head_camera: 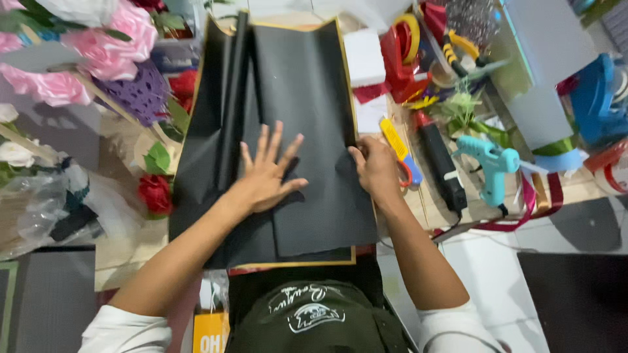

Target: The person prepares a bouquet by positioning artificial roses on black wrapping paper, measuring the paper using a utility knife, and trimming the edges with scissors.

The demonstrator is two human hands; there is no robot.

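Head view looks straight down on the large black wrapping-paper sheet with its thin gold edge (288,85), which lies flat on the cluttered desk (124,261) directly in front of me and serves as my landmark. My left hand (267,173) rests flat on the middle of that sheet, its fingers (265,140) spread wide and pressing the paper down. My right hand (378,168) sits at the sheet's right edge, fingers curled together and pinching the border there. The sheet looks partly worked: a long raised fold (232,104) runs lengthwise left of centre, and a second layer overlaps near the bottom, so I judge some folding is done while the right side is yet to be creased and nothing lies wrapped inside. Just right of the sheet lie a yellow utility knife (394,140) and a dark long tool (439,163); farther right rests a pale-blue glue gun (492,167). Left of the sheet are pink fabric roses (104,46) near its top corner and a red rose (156,193) beside its lower left edge.
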